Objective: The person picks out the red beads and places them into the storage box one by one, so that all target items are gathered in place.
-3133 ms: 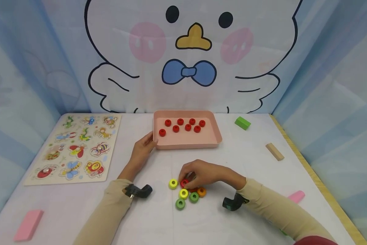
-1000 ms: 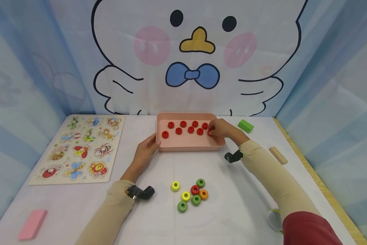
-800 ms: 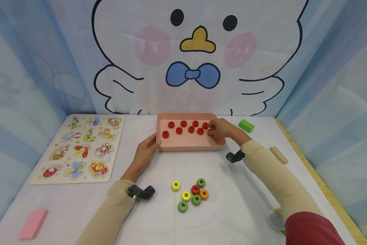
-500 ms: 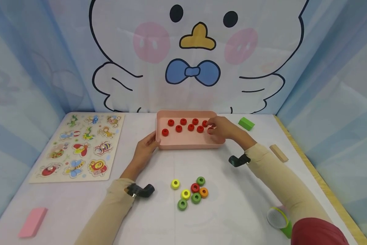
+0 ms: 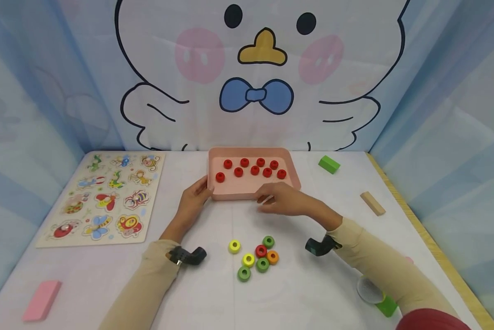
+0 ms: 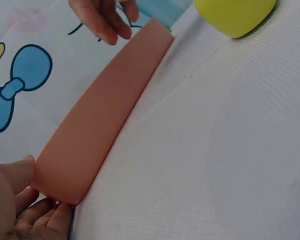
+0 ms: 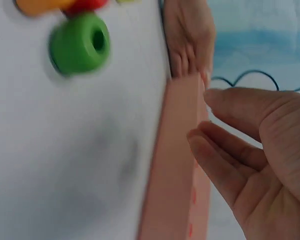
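My left hand (image 5: 191,201) grips the left front corner of a shallow pink tray (image 5: 235,189); in the left wrist view, its thumb is at the rim and its fingers curl against the lower corner. Several red beads (image 5: 255,170) lie in two loose rows inside the tray. Over the tray's front edge hovers my right hand (image 5: 283,200), fingers loosely bent and apart from the thumb, holding nothing. On the table nearer me is a loose group of beads: a red bead (image 5: 261,251), an orange bead (image 5: 273,257), yellow beads (image 5: 249,260) and green beads (image 5: 262,265).
An insect puzzle board (image 5: 102,201) lies at the left, with a pink block (image 5: 42,301) nearer me. To the right are a green block (image 5: 329,164) and a wooden block (image 5: 372,203). A round mesh-topped item (image 5: 370,289) is partly under the right sleeve.
My right hand has let go of a red bead at the tray's right side and moved back toward me and left. My left hand stays on the tray.
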